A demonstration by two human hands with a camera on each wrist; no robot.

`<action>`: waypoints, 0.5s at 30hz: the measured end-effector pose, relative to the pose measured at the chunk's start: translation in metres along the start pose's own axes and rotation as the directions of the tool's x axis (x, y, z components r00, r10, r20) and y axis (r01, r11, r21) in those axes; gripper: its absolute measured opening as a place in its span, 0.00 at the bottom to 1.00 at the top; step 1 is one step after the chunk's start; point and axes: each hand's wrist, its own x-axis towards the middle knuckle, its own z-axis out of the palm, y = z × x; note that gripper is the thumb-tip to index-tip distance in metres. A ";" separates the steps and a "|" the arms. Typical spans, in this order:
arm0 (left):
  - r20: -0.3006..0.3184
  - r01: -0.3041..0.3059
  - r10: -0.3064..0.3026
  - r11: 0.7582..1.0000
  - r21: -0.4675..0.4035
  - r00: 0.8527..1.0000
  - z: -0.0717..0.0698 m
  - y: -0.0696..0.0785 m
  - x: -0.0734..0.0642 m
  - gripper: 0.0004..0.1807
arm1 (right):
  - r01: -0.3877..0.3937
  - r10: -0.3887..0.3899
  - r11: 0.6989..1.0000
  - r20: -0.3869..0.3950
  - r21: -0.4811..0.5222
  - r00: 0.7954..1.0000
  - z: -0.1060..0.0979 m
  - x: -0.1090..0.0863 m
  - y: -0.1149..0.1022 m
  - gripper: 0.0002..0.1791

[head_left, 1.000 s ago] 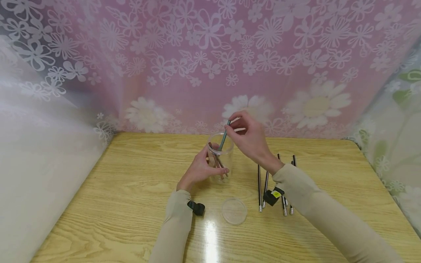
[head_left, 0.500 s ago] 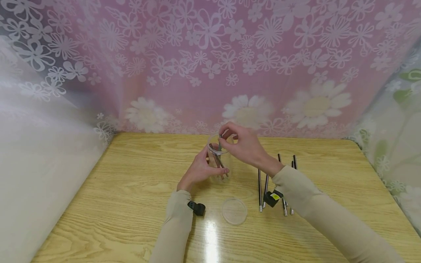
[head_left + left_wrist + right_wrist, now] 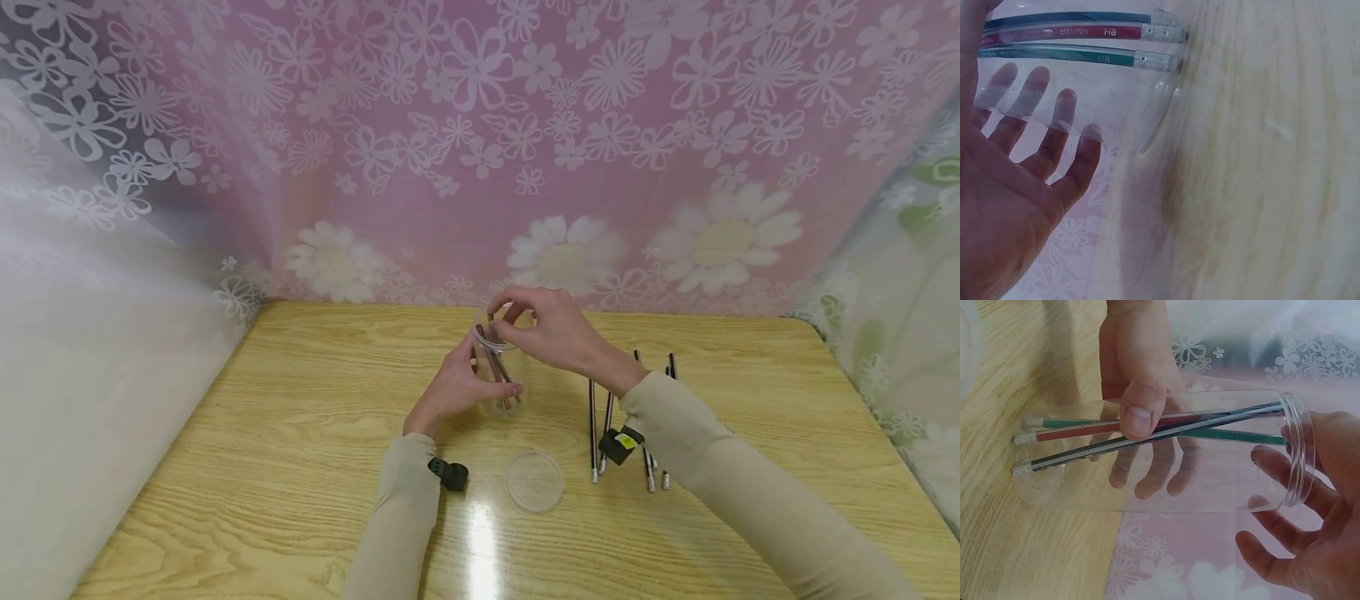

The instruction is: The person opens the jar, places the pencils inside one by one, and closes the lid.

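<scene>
We see left hand (image 3: 459, 387) wrapped round clear jar (image 3: 1222, 480), held upright above wooden table (image 3: 315, 467). Inside jar lean green pencil (image 3: 1235, 436), red pencil (image 3: 1072, 432), dark pencil (image 3: 1100, 450). Nearer us, round lid (image 3: 534, 481) lies flat. Right hand (image 3: 551, 332) reaches jar's mouth; we cannot tell whether it pinches pencil. Farther right lie loose black pencils (image 3: 592, 425), partly hidden by right sleeve (image 3: 742, 462).

Wooden table (image 3: 300, 467) here, yellowish, wavy grain, bright glare (image 3: 482, 550) streaking its near part. Clear round lid (image 3: 534, 482) lying flat on it. Over to right, near lid, dark pencils (image 3: 592, 433), loose bunch, partly covered in head view, silvery ends (image 3: 651, 486) toward near side. Beyond lid, clear jar (image 3: 1222, 478) standing, base seemingly on wood, lower part half hidden.
</scene>
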 end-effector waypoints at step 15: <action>-0.020 0.003 -0.003 1.000 0.011 1.000 0.000 0.000 0.003 0.47 | -0.027 0.028 0.999 -0.035 0.036 0.999 -0.007 -0.006 0.004 0.16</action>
